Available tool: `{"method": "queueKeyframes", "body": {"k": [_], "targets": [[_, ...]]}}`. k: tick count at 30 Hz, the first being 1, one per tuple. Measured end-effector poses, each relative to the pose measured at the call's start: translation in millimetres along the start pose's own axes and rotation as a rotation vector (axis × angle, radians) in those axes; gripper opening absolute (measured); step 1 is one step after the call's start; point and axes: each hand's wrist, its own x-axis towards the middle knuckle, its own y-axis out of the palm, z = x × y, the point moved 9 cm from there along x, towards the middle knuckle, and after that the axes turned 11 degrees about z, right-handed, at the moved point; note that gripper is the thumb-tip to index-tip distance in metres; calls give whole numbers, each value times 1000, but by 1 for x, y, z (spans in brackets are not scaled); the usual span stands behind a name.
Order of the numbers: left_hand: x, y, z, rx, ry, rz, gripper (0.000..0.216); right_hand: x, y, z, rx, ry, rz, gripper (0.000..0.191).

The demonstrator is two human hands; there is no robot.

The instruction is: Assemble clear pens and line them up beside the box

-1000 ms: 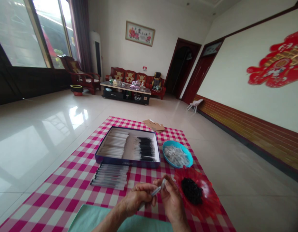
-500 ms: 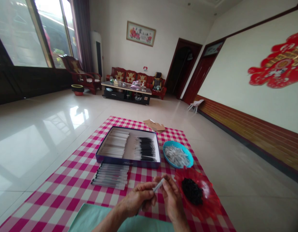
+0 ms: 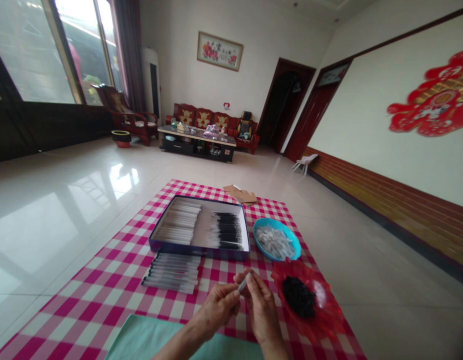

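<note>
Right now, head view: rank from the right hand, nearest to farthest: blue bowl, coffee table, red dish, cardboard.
From the right hand:
1. Red dish, just to its right.
2. Blue bowl, beyond the red dish.
3. Cardboard, beyond the bowl, leftward.
4. Coffee table, across the room.

Passable: bare tablecloth (image 3: 96, 290) at lower left; small gap mid-frame between box (image 3: 201, 253) and left hand (image 3: 221, 305). In the way: box, pens (image 3: 172, 272) just below it; right, blue bowl (image 3: 290, 233), red dish (image 3: 328, 312) close beside right hand (image 3: 260, 302).
</note>
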Motion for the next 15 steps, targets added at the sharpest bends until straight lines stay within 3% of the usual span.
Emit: {"method": "queueKeyframes", "body": {"k": [6, 11, 15], "targets": [[6, -8, -2, 261, 60, -27, 43, 0, -1, -13, 120, 34, -38, 41], [1, -8, -24, 446, 57, -27, 33, 4, 9, -26, 382, 25, 25, 52], [-23, -6, -48, 818, -4, -50, 23, 7, 3, -38, 372, 43, -6, 47]]}}
